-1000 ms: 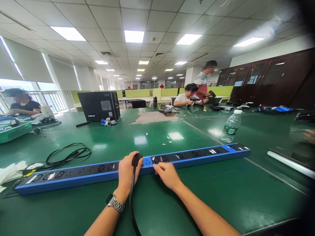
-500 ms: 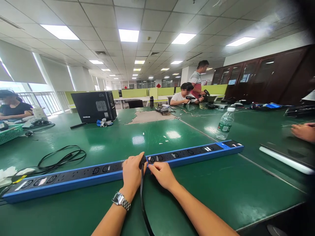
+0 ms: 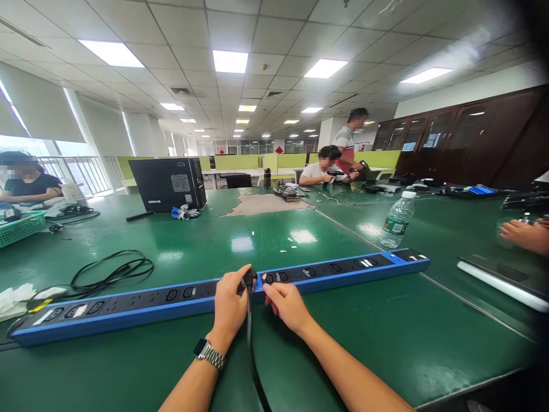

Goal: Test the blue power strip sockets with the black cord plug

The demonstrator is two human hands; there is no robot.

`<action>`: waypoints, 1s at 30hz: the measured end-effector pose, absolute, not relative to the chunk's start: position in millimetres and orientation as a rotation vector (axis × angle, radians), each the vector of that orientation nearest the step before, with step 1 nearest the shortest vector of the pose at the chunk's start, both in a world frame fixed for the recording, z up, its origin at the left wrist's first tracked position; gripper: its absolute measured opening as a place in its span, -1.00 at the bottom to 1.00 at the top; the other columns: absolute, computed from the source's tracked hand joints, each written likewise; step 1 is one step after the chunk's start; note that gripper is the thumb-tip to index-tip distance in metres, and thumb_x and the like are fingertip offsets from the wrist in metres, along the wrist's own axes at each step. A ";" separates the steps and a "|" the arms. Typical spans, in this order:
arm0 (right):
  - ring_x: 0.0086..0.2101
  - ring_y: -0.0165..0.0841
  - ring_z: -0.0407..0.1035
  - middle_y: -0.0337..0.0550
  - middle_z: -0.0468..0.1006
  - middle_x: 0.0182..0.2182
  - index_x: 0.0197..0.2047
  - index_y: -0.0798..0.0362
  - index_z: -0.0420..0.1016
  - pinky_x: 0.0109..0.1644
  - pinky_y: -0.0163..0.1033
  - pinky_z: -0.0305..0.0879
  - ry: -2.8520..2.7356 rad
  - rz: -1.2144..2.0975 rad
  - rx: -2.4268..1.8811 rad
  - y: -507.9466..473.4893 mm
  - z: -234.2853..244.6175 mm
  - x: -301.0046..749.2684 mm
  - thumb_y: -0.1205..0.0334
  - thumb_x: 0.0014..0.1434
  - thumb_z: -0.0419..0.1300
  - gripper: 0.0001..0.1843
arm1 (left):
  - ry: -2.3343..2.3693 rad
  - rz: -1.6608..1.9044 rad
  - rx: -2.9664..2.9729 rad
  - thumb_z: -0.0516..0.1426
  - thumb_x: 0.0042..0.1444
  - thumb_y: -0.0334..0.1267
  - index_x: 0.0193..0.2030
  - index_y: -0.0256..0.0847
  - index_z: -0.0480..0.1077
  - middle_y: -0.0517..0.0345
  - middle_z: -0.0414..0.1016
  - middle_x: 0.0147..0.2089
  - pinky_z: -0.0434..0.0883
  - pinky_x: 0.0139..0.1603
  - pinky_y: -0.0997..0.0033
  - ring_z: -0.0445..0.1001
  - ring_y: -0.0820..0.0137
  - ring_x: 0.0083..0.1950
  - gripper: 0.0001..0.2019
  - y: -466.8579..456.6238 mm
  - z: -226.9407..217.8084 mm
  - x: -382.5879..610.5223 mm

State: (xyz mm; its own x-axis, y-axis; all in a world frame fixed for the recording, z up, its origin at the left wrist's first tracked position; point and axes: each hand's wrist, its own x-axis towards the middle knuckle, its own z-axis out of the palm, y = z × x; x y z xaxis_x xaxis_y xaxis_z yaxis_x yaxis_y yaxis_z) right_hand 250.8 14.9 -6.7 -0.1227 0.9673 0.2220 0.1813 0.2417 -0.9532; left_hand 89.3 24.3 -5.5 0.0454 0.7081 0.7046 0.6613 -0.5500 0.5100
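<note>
A long blue and black power strip (image 3: 326, 272) lies across the green table (image 3: 266, 240) in front of me. My left hand (image 3: 229, 306), with a metal watch at the wrist, is closed on a black plug (image 3: 249, 279) pressed onto the strip near its middle. The plug's black cable (image 3: 253, 366) runs down toward me. Just to the right of the plug, my right hand (image 3: 288, 308) rests on the strip's front edge, its fingers curled and pressing it.
Loose black cables (image 3: 111, 273) and white tissue (image 3: 12, 300) lie at the left. A water bottle (image 3: 397, 220) stands at the right. A black computer case (image 3: 169, 183) stands behind. Another person's hand (image 3: 523, 234) is at the right edge; other people sit farther off.
My left hand moved the plug right along the strip and set it on the socket next to my right hand. The view shifted slightly.
</note>
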 end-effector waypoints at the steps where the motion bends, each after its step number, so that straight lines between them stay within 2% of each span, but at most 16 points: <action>1: -0.75 -0.52 0.05 -0.34 0.22 -0.80 -0.62 0.07 0.34 -0.63 -0.35 -0.05 -1.482 1.100 -1.095 14.9 -6.3 249.9 -0.30 0.08 0.06 -0.41 | 1.453 1.554 2.271 0.13 0.15 -0.34 0.06 -0.11 0.43 0.11 0.58 -0.15 0.41 -0.05 0.26 0.50 0.31 -0.12 -0.68 22.9 -4.7 89.5; 3: -0.78 -0.52 0.06 -0.32 0.27 -0.80 -0.58 0.08 0.37 -0.69 -0.36 -0.08 -1.394 1.282 -1.043 15.1 -5.1 248.9 -0.42 0.00 0.07 -0.34 | 1.462 1.557 2.347 0.15 0.11 -0.38 0.01 -0.10 0.46 0.14 0.58 -0.19 0.39 -0.06 0.23 0.49 0.30 -0.14 -0.68 19.8 -3.0 91.2; 6: -0.78 -0.52 0.13 -0.28 0.34 -0.77 -0.51 0.13 0.43 -0.70 -0.39 -0.06 -1.276 1.511 -0.938 14.3 -1.8 249.9 -0.45 -0.05 0.11 -0.30 | 1.530 1.651 2.419 0.20 0.07 -0.36 -0.02 -0.12 0.47 0.13 0.58 -0.22 0.35 -0.06 0.19 0.48 0.26 -0.14 -0.70 15.3 0.4 96.2; 11: -0.79 -0.56 0.10 -0.30 0.35 -0.76 -0.48 0.16 0.46 -0.68 -0.39 -0.04 -1.062 1.797 -0.722 10.9 5.3 254.1 -0.28 0.04 0.21 -0.42 | 1.491 1.819 2.483 0.25 0.07 -0.27 -0.05 -0.16 0.43 0.12 0.57 -0.24 0.31 -0.05 0.20 0.47 0.25 -0.14 -0.72 8.7 5.3 105.5; 14: -0.79 -0.58 0.06 -0.35 0.30 -0.78 -0.52 0.14 0.45 -0.67 -0.40 -0.03 -0.896 1.866 -0.635 11.6 10.5 258.3 -0.18 0.06 0.25 -0.51 | 1.452 1.816 2.497 0.24 0.10 -0.25 0.02 -0.15 0.38 0.11 0.57 -0.19 0.30 -0.02 0.20 0.46 0.24 -0.11 -0.67 6.2 5.5 108.0; 20: -0.78 -0.60 -0.02 -0.40 0.14 -0.83 -0.66 0.09 0.33 -0.68 -0.43 -0.05 -0.516 1.701 -0.589 20.3 25.2 287.7 -0.06 0.12 0.20 -0.52 | 1.489 1.772 2.412 0.17 0.18 -0.25 0.08 -0.14 0.33 0.10 0.57 -0.12 0.27 0.05 0.17 0.44 0.24 -0.04 -0.68 8.0 2.1 105.0; 27: -0.81 -0.59 -0.12 -0.43 0.02 -0.86 -0.70 0.05 0.17 -0.73 -0.44 -0.12 -0.448 1.615 -0.907 27.6 26.8 311.2 0.04 0.21 0.08 -0.50 | 1.510 1.711 2.354 0.12 0.21 -0.26 0.03 -0.14 0.36 0.11 0.56 -0.14 0.27 0.04 0.16 0.44 0.24 -0.03 -0.75 8.8 1.9 104.4; 30: -0.80 -0.59 -0.11 -0.45 0.02 -0.85 -0.69 0.04 0.17 -0.72 -0.43 -0.08 -0.536 1.559 -1.078 28.1 24.1 309.8 0.03 0.18 0.11 -0.52 | 1.513 1.694 2.348 0.10 0.21 -0.27 -0.01 -0.14 0.38 0.10 0.56 -0.15 0.27 0.03 0.15 0.44 0.25 -0.04 -0.79 7.1 2.9 104.2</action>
